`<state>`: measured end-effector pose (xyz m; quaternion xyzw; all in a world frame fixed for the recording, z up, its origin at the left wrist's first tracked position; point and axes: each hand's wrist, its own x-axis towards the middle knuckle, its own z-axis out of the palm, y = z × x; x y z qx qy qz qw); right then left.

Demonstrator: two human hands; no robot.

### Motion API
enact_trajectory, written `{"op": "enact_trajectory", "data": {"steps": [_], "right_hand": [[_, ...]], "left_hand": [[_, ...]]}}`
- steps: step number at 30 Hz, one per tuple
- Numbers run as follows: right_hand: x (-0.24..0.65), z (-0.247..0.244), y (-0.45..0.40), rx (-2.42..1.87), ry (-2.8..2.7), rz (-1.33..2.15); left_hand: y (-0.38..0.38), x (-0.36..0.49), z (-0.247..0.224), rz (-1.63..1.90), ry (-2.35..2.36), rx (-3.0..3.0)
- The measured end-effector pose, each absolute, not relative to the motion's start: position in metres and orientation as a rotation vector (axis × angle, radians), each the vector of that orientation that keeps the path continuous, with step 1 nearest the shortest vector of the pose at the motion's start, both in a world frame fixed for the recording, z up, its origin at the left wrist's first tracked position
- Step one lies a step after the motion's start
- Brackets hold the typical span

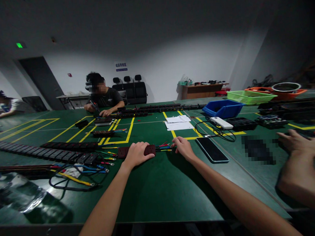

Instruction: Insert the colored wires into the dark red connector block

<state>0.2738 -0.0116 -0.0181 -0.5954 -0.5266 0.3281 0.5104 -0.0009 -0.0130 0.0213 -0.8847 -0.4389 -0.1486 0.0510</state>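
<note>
My left hand [138, 153] is closed over a dark red, slotted block [122, 152], its thumb along the near side. Thin coloured wires [162, 147] in red, blue, green and yellow, with metal lugs, run out of the block's right end. Just beyond those lugs is my right hand [183, 148], fingers bent and a gap between thumb and forefinger; I see nothing held there. More wires with lugs [111, 154] lie off the block's left end. A phone [212, 149] rests right of my right hand.
Long black segmented strips [58, 154] and a clear water bottle [20, 191] lie on the left. White papers [178, 123], a blue bin [221, 109], and a white power bank [221, 123] with black cable are beyond. A co-worker's hand [300, 142] is at right; another person [105, 95] works across the table.
</note>
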Motion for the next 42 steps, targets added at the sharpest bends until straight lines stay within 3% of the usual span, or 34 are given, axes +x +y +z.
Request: {"op": "enact_trajectory", "data": {"steps": [9,34,42], "right_hand": [[0.268,-0.016,-0.014,-1.267,-1.309,0.887],[0.268,-0.017,-0.015,-1.402,-1.342,0.759],[0.268,-0.003,-0.025,-1.814,-1.75,0.329]], "left_hand": [[-0.013,-0.001,0.021,-0.455,-1.321,-2.688],[-0.015,0.0,0.024,-0.436,-1.346,-2.69],[-0.015,0.0,0.023,-0.444,-1.331,-2.684]]}}
